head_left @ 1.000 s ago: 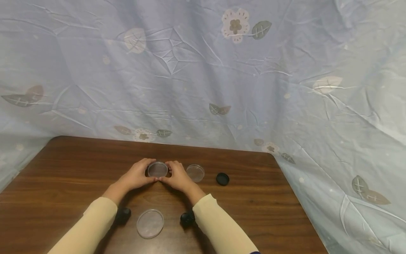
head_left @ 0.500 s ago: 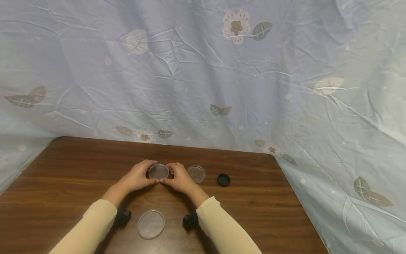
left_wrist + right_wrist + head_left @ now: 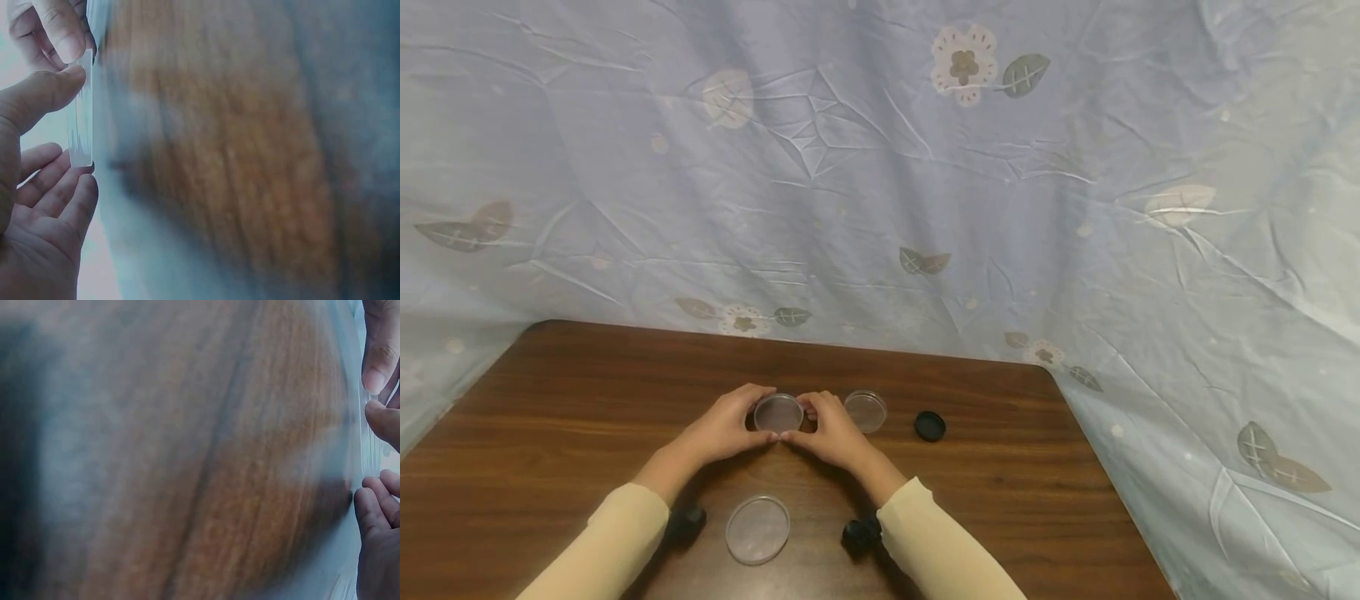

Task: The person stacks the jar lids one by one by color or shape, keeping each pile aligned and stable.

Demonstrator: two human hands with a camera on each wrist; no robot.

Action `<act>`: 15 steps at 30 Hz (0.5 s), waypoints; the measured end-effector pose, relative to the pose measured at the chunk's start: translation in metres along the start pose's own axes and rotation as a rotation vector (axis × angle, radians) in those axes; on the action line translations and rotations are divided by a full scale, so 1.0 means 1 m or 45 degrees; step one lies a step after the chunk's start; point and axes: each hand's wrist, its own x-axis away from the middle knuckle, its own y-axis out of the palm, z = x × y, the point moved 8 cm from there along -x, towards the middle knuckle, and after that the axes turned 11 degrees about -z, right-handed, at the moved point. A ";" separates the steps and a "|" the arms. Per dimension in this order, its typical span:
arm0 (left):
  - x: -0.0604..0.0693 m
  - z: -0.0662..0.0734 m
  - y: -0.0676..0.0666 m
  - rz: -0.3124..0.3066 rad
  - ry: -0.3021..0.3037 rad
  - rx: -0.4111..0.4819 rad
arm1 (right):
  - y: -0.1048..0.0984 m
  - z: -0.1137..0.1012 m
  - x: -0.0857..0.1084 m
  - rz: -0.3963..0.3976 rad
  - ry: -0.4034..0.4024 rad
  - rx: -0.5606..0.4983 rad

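Cupping a clear round dish (image 3: 778,417) between them, the left hand (image 3: 728,423) and right hand (image 3: 835,431) are part-closed in curves, thumbs almost meeting at its near edge, fingers at its sides. It sits toward the far side of the wooden table (image 3: 587,392); whether flat down or slightly raised, I can't tell. I'd worry about its smooth rim slipping if one thumb eases off, or the right knuckles nudging the second clear dish (image 3: 866,412) just beside them should that hand swing outward.
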 end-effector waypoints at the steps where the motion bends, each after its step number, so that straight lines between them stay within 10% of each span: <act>1: 0.001 0.001 0.000 0.005 0.003 -0.001 | 0.000 -0.001 0.001 0.001 -0.005 0.002; 15: 0.024 0.028 -0.004 0.075 0.063 -0.062 | -0.001 -0.017 0.025 0.025 -0.081 0.072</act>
